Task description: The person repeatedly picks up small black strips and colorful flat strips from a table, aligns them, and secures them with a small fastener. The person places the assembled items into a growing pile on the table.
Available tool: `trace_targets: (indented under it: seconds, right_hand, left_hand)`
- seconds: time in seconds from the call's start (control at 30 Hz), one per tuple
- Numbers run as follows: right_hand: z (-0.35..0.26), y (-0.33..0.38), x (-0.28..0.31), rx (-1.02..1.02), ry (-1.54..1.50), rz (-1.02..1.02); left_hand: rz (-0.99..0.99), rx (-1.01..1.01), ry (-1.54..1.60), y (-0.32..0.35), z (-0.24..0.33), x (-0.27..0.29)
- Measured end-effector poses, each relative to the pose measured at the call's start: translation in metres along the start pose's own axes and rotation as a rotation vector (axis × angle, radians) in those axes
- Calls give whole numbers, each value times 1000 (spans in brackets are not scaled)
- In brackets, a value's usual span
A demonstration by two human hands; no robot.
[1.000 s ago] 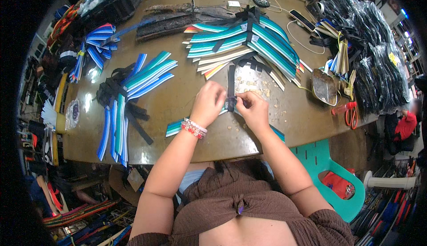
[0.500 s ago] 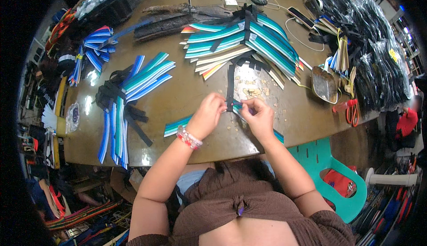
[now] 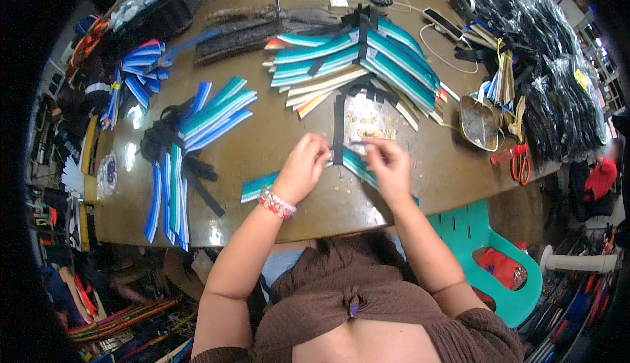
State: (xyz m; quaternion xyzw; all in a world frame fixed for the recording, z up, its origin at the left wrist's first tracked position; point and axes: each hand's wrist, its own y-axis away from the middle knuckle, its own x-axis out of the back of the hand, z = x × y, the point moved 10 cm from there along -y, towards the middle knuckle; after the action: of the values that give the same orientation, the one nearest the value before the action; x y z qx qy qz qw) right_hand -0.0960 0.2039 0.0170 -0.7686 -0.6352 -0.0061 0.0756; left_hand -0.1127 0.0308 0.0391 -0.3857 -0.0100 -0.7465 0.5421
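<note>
In front of me lies a teal, white and dark striped strap (image 3: 359, 166), with a black strap (image 3: 338, 120) running away from its middle. My left hand (image 3: 303, 166) is closed, its fingertips pinching the striped strap just left of where the two meet. To the right of that join, my right hand (image 3: 390, 169) is raised a little off the strap. A slim dark purple tool (image 3: 358, 142) pokes out from its pinched fingers; its exact kind is too small and blurred to tell. One striped end (image 3: 257, 186) extends past my left wrist.
A stack of striped straps (image 3: 321, 55) lies beyond my hands. Another bundle (image 3: 174, 186) is at the left. Right of them are a metal scoop-like tray (image 3: 478, 125), orange-handled scissors (image 3: 520, 169), a phone (image 3: 443, 24) and plastic-wrapped black goods (image 3: 558, 94). A green chair (image 3: 518, 297) stands below the table edge.
My right hand has lifted off the striped strap and shifted slightly right, showing more of the strap and the tool's tip. My left hand stays near the join.
</note>
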Motion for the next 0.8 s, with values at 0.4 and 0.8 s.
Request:
trace_targets:
  seconds: [0.4,0.8]
  right_hand:
    - [25,23,263,-33,5,726]
    - [32,16,252,38,-161,697]
  left_hand:
    - [-649,-461,-658,-50,88,-54]
    - [-687,-106,70,-30,27,21]
